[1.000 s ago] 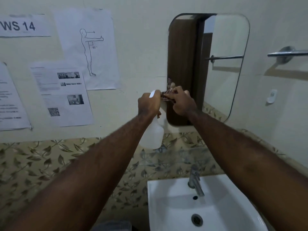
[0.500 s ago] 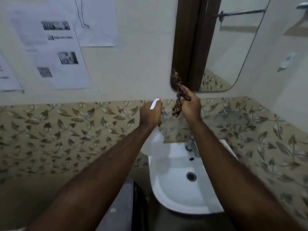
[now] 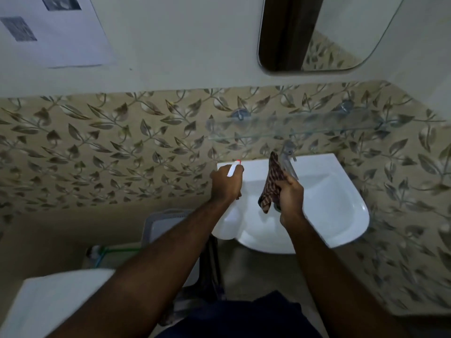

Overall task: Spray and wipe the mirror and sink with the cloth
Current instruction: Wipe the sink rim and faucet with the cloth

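The left hand is wrapped around the neck of one white spray bottle, whose body hangs below it over the sink's left rim. The right hand is clamped on one checked cloth. Under both hands lies one white sink with one tap just beyond the cloth; its bowl holds nothing I can make out, and one mirror hangs on the wall well beyond.
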